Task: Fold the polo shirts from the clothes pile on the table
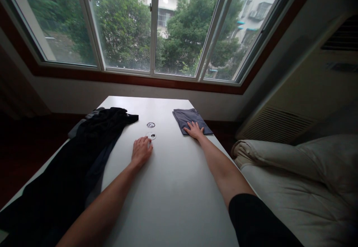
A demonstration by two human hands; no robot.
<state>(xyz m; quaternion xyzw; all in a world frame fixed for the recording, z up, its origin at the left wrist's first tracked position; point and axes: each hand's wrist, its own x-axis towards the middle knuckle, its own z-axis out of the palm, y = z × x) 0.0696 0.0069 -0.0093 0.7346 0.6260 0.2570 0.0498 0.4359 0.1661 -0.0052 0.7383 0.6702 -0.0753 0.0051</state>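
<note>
A folded dark grey garment [183, 117] lies flat at the far right edge of the white table [173, 195]. My right hand [195, 130] rests on its near side, palm down with fingers spread. Left of it, my left hand [142, 151] is on the bare tabletop, fingers loosely bent and apart, with nothing in it. Just beyond those fingertips is a round cable-hole cover [151, 136], and a round hole [151, 124] lies farther back. Dark clothes [69, 168] are heaped along the table's left side, one black sleeve end or strap reaching toward the middle.
A cream leather sofa [291, 180] stands close against the right of the table. Behind the far edge is a wall with a wide sliding window [152, 34]. An air-conditioner unit [304, 83] stands in the right corner. A curtain [19, 83] hangs at left.
</note>
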